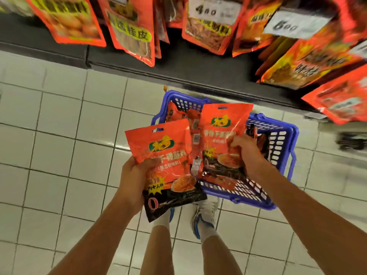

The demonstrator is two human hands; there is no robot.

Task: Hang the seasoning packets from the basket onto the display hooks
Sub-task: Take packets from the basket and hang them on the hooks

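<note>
A blue plastic basket [282,139] stands on the tiled floor in front of my feet, with several red seasoning packets [178,114] inside. My left hand [135,175] grips one red-and-black packet [168,155] by its left edge, held to the left of the basket. My right hand [248,153] pinches a second matching packet [220,132] by its right side, held upright over the basket. Both packets have a hang slot at the top. Rows of red packets [131,30] hang on the display above; the hooks themselves are hidden.
A dark shelf base [178,62] runs across the view under the hanging display. White price tags [294,24] sit among the packets at upper right. White tile floor [59,135] spreads to the left and behind the basket. My shoes [204,217] stand just below the basket.
</note>
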